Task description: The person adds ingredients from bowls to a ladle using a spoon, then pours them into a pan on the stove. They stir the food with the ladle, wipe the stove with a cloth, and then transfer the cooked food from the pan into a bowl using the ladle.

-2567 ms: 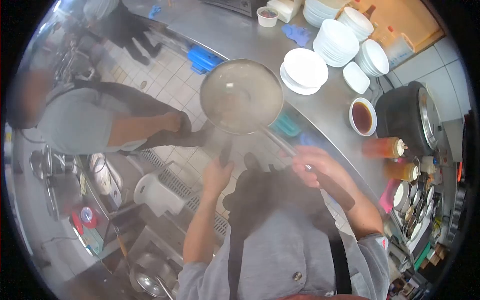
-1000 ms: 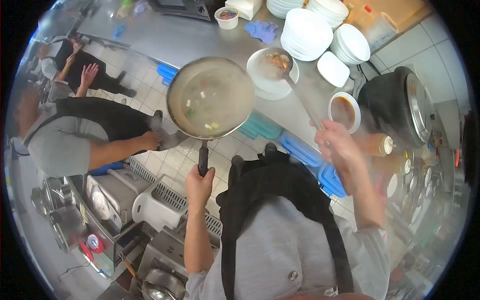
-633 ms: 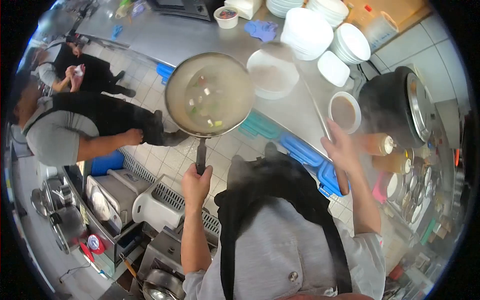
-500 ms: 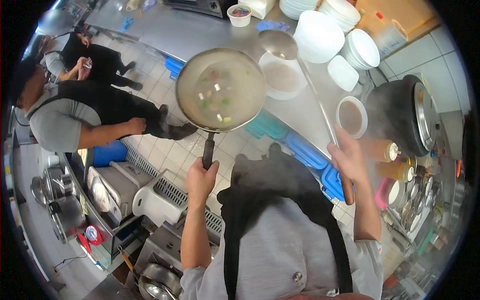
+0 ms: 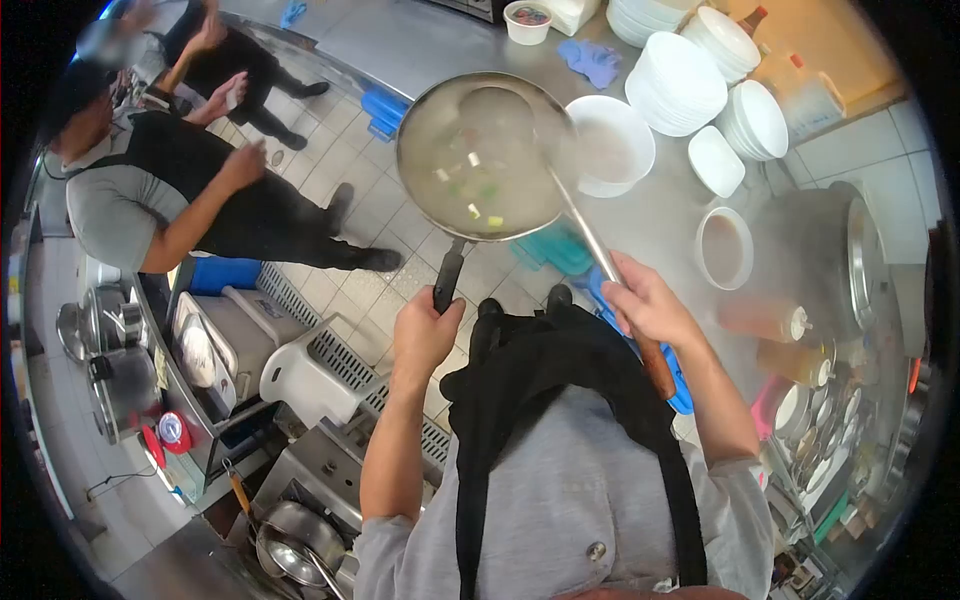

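My left hand is closed around the black handle of a wok. Cloudy soup fills the wok, with white and green pieces floating in it and steam above. In my right hand is the long shaft of a ladle with a wooden grip end. The ladle's bowl lies in the soup at the far side of the wok, partly hidden by steam and liquid. Just right of the wok stands a white bowl holding soup on the steel counter. A smaller white bowl of brownish liquid sits further right.
Stacks of white bowls stand at the back of the counter, near a blue cloth or glove. A large dark pot and sauce bottles are on the right. Two co-workers stand at left on the tiled floor.
The ladle's bowl has moved from above the white bowl leftward into the wok. My right hand has come left with it. A nearby co-worker's arms have risen.
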`<state>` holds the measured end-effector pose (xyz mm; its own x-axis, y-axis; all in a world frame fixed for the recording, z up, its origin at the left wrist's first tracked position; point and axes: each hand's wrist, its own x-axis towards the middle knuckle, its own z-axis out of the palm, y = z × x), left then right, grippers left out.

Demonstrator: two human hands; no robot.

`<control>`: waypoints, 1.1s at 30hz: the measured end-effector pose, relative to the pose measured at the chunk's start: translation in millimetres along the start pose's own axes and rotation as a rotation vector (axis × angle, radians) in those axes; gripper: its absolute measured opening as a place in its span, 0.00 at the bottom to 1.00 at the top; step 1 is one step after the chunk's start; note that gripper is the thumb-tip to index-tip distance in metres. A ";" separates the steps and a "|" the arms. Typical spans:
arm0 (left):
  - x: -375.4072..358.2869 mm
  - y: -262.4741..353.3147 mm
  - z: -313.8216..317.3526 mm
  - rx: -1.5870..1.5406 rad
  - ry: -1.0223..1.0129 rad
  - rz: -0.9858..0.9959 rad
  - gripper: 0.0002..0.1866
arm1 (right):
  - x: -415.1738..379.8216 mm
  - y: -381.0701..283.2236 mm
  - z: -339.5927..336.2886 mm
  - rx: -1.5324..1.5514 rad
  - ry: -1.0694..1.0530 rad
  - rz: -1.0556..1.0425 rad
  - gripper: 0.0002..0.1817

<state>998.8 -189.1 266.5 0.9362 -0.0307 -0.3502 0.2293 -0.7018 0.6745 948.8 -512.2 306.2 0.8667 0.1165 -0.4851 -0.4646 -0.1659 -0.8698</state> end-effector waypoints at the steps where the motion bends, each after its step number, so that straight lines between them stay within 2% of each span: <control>1: 1.1 2.6 -1.0 0.024 -0.011 -0.003 0.18 | 1.8 -0.7 2.0 0.084 -0.090 0.029 0.22; 5: 9.2 -6.6 4.5 0.027 0.012 0.020 0.18 | -0.1 -15.8 13.5 0.088 -0.145 0.102 0.19; 11: 19.6 -18.4 6.9 0.061 0.005 0.012 0.18 | -10.7 -25.8 26.9 0.187 -0.242 0.209 0.23; 13: 21.7 -23.9 11.6 0.023 0.017 0.010 0.19 | -17.8 -34.9 28.3 0.328 -0.270 0.302 0.24; 19: 12.4 -28.9 14.9 -0.010 0.045 -0.015 0.18 | -26.2 -53.7 26.4 0.564 -0.272 0.398 0.23; 23: 5.6 -32.8 14.8 -0.031 0.033 0.004 0.17 | -26.2 -52.6 24.6 0.640 -0.285 0.383 0.23; 26: 0.9 -34.4 13.2 -0.010 0.033 -0.005 0.18 | -28.9 -55.8 25.6 0.616 -0.254 0.366 0.23; 31: -0.5 -47.9 20.3 0.044 0.125 0.091 0.19 | -43.7 -69.5 17.5 0.612 -0.140 0.297 0.22; 33: -2.3 -49.6 18.9 0.007 0.079 0.052 0.19 | -49.2 -68.5 10.1 0.651 -0.129 0.264 0.23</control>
<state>980.2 -167.7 221.5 0.9650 -0.0111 -0.2619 0.1780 -0.7056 0.6858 936.1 -496.7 388.8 0.7004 0.2750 -0.6586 -0.7052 0.4090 -0.5792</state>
